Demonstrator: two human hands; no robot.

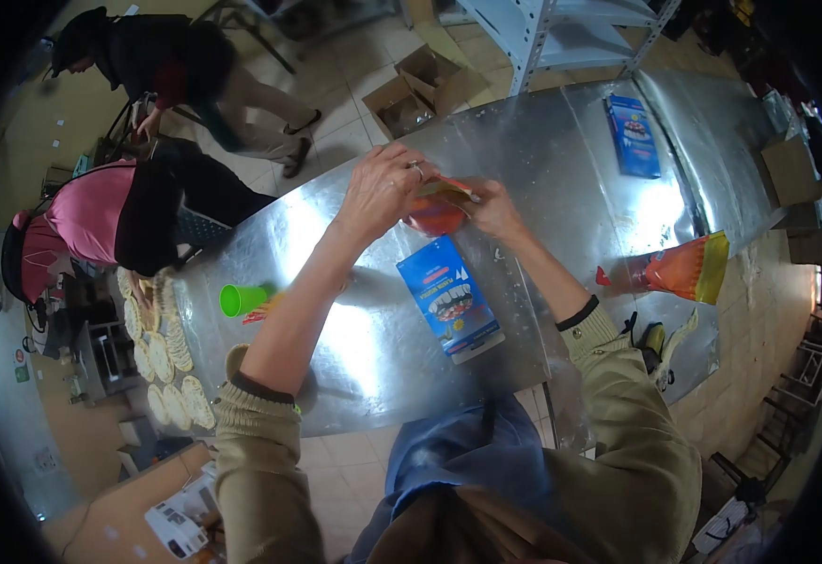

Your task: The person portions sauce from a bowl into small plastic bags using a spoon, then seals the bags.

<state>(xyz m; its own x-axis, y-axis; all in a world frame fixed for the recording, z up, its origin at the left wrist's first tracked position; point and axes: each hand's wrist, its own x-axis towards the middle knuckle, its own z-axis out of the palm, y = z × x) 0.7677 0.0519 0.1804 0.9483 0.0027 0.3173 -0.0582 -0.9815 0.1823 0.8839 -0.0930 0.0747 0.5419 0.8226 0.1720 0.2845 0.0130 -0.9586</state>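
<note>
Both my hands are at the top of an orange-red bag (437, 216) above the metal table (354, 282). My left hand (384, 186) has its fingers closed on the bag's left top edge, and a ring shows on one finger. My right hand (493, 211) pinches the right side of the bag's top. Just below the bag lies a blue box (449, 299) with pictures and lettering on its front. A green cup (242, 301) is on its side to the left, beside a small red and yellow packet (265, 308), partly hidden by my left forearm.
Another blue box (633, 136) lies at the upper right. An orange and yellow bag (688, 268) rests at the right edge. Flat round breads (159, 357) line the left end. Two people bend over beyond the table; cardboard boxes (397, 108) and a metal shelf (580, 47) stand behind.
</note>
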